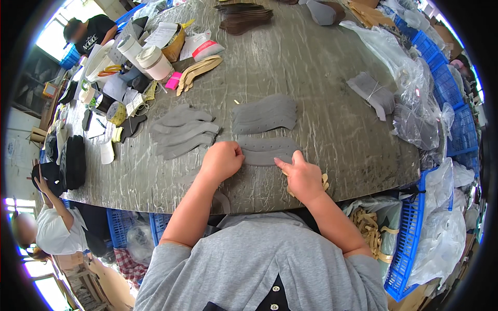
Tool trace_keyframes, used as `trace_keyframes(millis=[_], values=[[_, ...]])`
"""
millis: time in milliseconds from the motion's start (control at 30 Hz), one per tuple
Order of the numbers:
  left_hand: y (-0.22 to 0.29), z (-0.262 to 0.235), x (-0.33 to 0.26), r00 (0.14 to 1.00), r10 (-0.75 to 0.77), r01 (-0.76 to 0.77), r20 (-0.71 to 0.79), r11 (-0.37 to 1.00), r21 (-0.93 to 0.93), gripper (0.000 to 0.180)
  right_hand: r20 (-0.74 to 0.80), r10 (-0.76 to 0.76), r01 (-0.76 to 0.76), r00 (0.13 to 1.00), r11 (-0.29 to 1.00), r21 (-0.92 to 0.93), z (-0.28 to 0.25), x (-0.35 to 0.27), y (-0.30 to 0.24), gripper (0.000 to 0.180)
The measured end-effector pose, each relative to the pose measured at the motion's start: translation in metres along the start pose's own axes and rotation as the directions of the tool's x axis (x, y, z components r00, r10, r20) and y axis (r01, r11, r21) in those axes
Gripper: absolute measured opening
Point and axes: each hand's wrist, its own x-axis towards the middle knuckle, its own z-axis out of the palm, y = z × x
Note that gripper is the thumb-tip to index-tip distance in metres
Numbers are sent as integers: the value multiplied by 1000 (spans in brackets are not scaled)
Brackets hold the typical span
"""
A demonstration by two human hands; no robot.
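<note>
A flat, curved grey cut piece (267,151) with a row of small holes lies on the table in front of me. At its left end is my left hand (222,161), closed with the fingers curled under; whether it grips the piece is hidden. My right hand (305,179) is closed around beige cut pieces (325,181) that show past its edges, its thumb reaching to the grey piece's right end. Just beyond lies a fanned stack of similar grey pieces with holes (264,114). More curved grey pieces (184,130) overlap in layers left of it.
White tubs (154,62), beige pieces (199,72) and tools crowd the table's far left. A tied grey bundle (372,93) and clear plastic bags (394,52) lie right. Brown pieces (246,18) are at the back. Blue crates (404,243) flank the table. Two people are at left.
</note>
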Motion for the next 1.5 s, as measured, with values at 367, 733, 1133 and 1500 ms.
trace_keyframes(millis=[367, 733, 1133, 1500], values=[[-70, -109, -30, 869, -302, 298, -392, 952, -74, 34, -143, 368, -111, 919, 589, 801, -3, -16, 19, 24], [61, -17, -53, 753, 599, -627, -272, 779, -21, 97, 76, 20, -77, 997, 467, 881, -25, 19, -72, 19], [67, -8, -51, 771, 607, -633, -192, 765, -123, 102, 96, 70, -116, 993, 396, 911, -29, 12, -64, 25], [65, -8, -49, 774, 595, -629, -214, 760, -162, 102, 65, 102, -99, 993, 380, 920, -30, 13, -65, 18]])
